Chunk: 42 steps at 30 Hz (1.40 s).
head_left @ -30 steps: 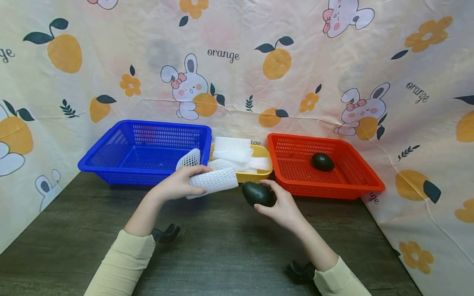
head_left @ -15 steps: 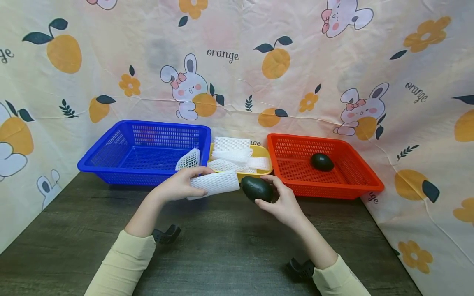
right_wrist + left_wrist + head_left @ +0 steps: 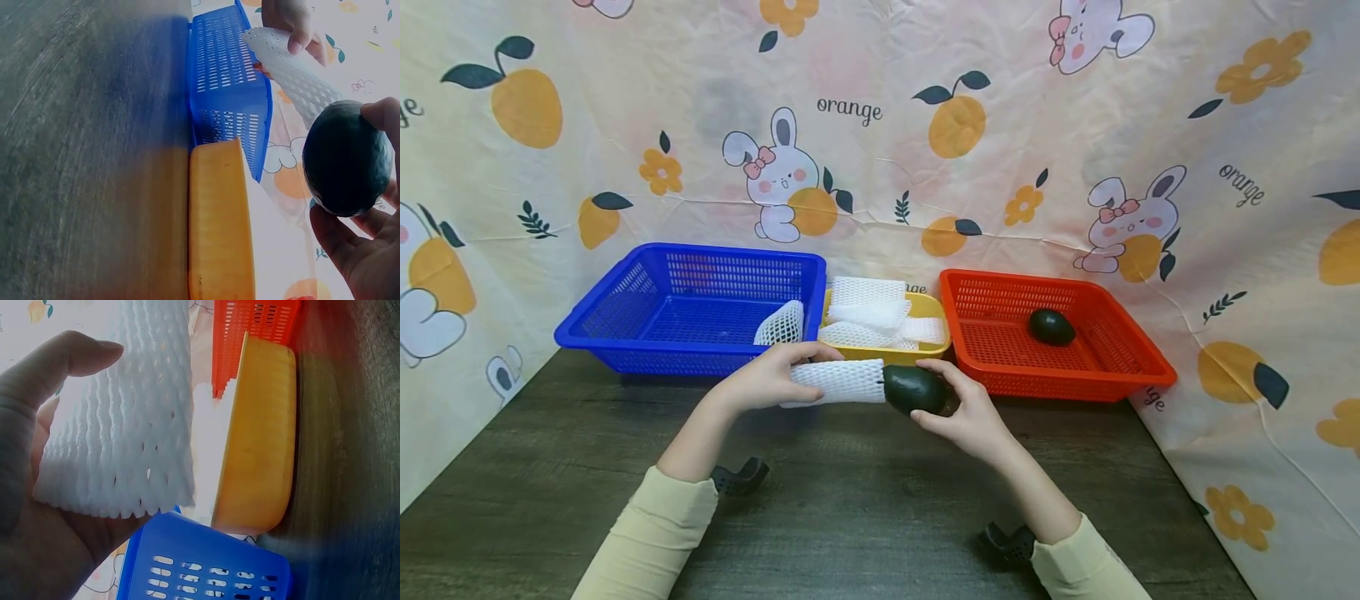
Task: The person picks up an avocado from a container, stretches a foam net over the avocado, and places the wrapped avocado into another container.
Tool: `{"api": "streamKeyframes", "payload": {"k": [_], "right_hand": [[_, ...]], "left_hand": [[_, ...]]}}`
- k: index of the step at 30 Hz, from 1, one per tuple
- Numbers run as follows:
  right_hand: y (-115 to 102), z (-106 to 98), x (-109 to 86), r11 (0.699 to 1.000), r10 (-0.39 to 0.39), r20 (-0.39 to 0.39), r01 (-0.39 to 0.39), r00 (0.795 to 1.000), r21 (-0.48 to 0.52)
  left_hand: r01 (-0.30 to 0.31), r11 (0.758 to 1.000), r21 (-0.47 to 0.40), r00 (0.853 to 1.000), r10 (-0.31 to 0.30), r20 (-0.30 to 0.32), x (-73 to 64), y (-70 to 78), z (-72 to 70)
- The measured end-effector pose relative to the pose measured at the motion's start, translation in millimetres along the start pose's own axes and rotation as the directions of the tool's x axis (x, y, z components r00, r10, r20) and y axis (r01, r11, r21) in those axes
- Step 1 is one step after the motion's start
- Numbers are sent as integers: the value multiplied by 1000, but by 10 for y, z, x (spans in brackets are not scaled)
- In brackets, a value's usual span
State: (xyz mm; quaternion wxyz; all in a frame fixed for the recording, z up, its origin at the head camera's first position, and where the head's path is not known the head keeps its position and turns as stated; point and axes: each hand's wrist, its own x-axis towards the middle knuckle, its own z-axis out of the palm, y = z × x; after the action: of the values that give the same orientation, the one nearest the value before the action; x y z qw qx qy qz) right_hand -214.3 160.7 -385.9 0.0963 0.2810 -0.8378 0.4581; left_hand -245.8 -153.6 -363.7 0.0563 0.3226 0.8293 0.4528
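Observation:
My left hand grips a white foam net sleeve, thumb on its near side in the left wrist view. A dark green avocado is held between the fingertips and thumb of my right hand. The avocado's left end sits right at the open right end of the sleeve, most of the fruit outside it. In the right wrist view the avocado overlaps the sleeve's end. Both hands are above the table, in front of the yellow basket.
More white foam nets fill the yellow basket. To the left stands a blue basket with a netted item in its right corner. A red basket on the right holds another avocado. A patterned cloth hangs behind.
The avocado has come left to meet the sleeve's open end. My left hand has tilted the sleeve closer to level and lowered it slightly.

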Motion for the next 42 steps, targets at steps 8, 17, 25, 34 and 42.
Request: {"api": "streamKeyframes", "payload": {"k": [8, 17, 25, 34, 42], "right_hand": [[8, 26, 3, 1000, -2, 37, 2, 999, -6], [14, 58, -1, 999, 0, 57, -2, 998, 35], [2, 78, -12, 999, 0, 80, -4, 997, 45], [-11, 105, -11, 998, -33, 78, 29, 996, 56], [-25, 137, -12, 996, -25, 22, 23, 999, 85]], "left_hand": [[11, 1000, 3, 1000, -11, 19, 12, 25, 40], [0, 1000, -2, 999, 0, 44, 27, 39, 68], [-9, 999, -47, 998, 12, 62, 51, 46, 125], [-42, 997, -59, 998, 45, 39, 72, 71, 192], [-58, 995, -81, 998, 59, 15, 102, 67, 271]]}}
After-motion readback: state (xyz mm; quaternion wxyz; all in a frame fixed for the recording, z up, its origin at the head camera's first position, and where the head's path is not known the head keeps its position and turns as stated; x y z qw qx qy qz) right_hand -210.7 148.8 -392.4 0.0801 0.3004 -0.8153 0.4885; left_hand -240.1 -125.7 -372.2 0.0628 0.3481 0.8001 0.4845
